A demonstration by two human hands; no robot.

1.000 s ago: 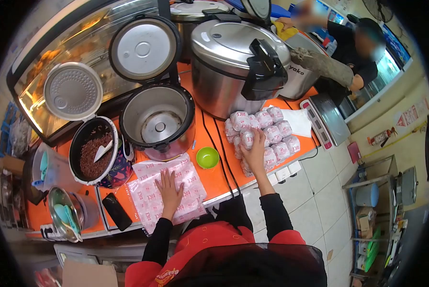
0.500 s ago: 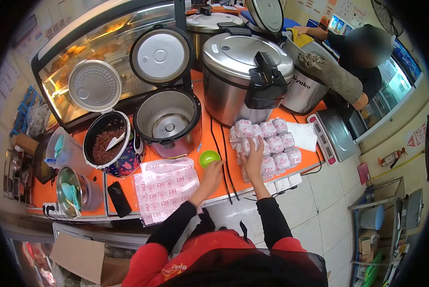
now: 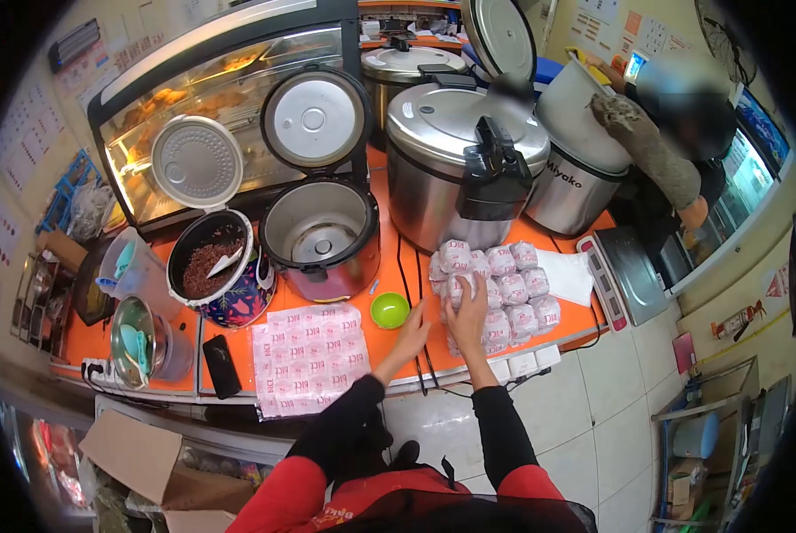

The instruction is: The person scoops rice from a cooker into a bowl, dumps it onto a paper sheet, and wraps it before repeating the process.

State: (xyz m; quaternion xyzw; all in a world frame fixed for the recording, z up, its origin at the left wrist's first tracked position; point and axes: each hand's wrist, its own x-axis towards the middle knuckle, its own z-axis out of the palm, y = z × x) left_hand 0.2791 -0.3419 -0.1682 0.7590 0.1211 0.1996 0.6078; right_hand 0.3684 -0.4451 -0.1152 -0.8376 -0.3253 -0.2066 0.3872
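My right hand (image 3: 469,313) is closed round a paper-wrapped rice ball (image 3: 461,289) at the left front of a stacked pile of wrapped rice balls (image 3: 512,289). The white wrappers carry red "RICE" print. My left hand (image 3: 407,338) hovers at the counter's front edge, just right of a small green bowl (image 3: 389,309), and nothing shows in it. Its fingers look loosely extended. Left of that hand lies a stack of printed rice wrappers (image 3: 311,360). Brown rice with a white scoop (image 3: 226,260) fills part of a flowered rice cooker (image 3: 249,298).
An open, bare-bottomed cooker (image 3: 314,284) and a large lidded cooker (image 3: 425,200) stand behind. Black cables (image 3: 420,355) cross the orange counter. A scale (image 3: 631,275), phone (image 3: 222,366) and tubs (image 3: 140,342) sit around. At right, a co-worker's sleeved arm (image 3: 651,155) reaches over a tilted pot (image 3: 576,115).
The camera view has shifted slightly. My right hand stays on the rice ball, and my left hand remains by the green bowl. The co-worker's pot is tipped further up.
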